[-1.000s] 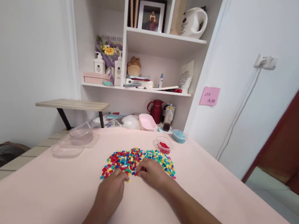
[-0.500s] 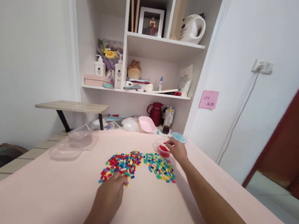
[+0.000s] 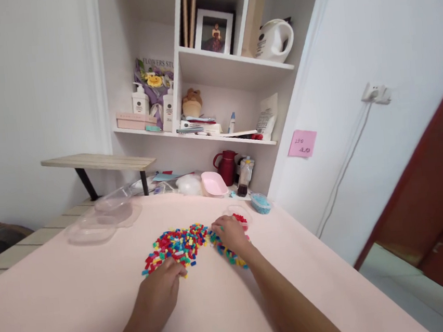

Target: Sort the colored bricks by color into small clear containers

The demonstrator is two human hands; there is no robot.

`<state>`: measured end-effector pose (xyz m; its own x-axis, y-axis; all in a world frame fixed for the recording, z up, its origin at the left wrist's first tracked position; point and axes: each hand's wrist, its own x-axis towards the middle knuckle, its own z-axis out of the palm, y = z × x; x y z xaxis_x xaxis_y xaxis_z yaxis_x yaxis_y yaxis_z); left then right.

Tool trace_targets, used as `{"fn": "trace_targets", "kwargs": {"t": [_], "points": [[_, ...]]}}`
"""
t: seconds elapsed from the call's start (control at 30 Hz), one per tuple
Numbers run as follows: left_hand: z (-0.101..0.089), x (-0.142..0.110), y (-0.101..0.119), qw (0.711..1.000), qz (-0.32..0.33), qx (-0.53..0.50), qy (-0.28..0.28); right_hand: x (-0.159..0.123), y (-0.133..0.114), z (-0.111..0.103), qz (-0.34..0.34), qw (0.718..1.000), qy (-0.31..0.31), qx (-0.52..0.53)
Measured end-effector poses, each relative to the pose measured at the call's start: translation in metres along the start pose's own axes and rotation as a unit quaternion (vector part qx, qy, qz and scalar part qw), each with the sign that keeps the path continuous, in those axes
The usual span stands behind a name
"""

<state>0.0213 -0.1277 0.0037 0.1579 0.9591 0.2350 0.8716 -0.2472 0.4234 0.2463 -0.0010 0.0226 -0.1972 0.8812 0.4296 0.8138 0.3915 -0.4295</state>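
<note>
A curved pile of small plastic toy bricks (image 3: 174,242) in red, blue, green, yellow and white lies on the pink tabletop. At its near left edge rests my left hand (image 3: 162,282), fingers curled together; whatever they may hold is hidden. My right hand (image 3: 231,234) reaches over the right part of the pile, covering many bricks, with its fingers a little apart and nothing visible in them. Just behind this hand stands a clear tub of red bricks (image 3: 240,218), partly covered by it. Farther right is a clear tub of light blue bricks (image 3: 261,204).
Clear plastic containers (image 3: 94,226) sit at the table's back left, beside a small wooden shelf (image 3: 98,161). Along the back are a pink tray (image 3: 214,184), a red jug (image 3: 226,166) and a bottle (image 3: 245,177). White shelving (image 3: 227,140) rises behind.
My right hand has moved left from the tub of red bricks to the pile, and its fingers have loosened. My left hand stays by the pile. The view has shifted slightly.
</note>
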Motion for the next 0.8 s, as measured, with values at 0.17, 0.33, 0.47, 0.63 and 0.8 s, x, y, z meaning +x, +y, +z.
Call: {"fn": "trace_targets", "kwargs": {"t": [0.17, 0.33, 0.47, 0.63, 0.8], "points": [[-0.002, 0.000, 0.002, 1.000, -0.001, 0.008, -0.008, -0.014, -0.011, 0.011, -0.020, 0.997, -0.058, -0.046], [-0.002, -0.001, 0.002, 1.000, 0.001, 0.003, -0.006, -0.021, -0.002, 0.001, -0.035, 0.994, -0.101, -0.021], [0.000, -0.002, 0.000, 1.000, 0.008, 0.003, 0.000, -0.020, 0.000, -0.002, -0.020, 0.998, -0.061, -0.019], [0.002, -0.002, -0.001, 1.000, 0.008, 0.003, 0.009, -0.016, -0.009, 0.011, -0.046, 0.996, -0.036, -0.067], [0.001, -0.001, 0.000, 1.000, 0.003, -0.006, 0.013, -0.017, -0.007, 0.014, -0.073, 0.994, -0.073, -0.028]]}}
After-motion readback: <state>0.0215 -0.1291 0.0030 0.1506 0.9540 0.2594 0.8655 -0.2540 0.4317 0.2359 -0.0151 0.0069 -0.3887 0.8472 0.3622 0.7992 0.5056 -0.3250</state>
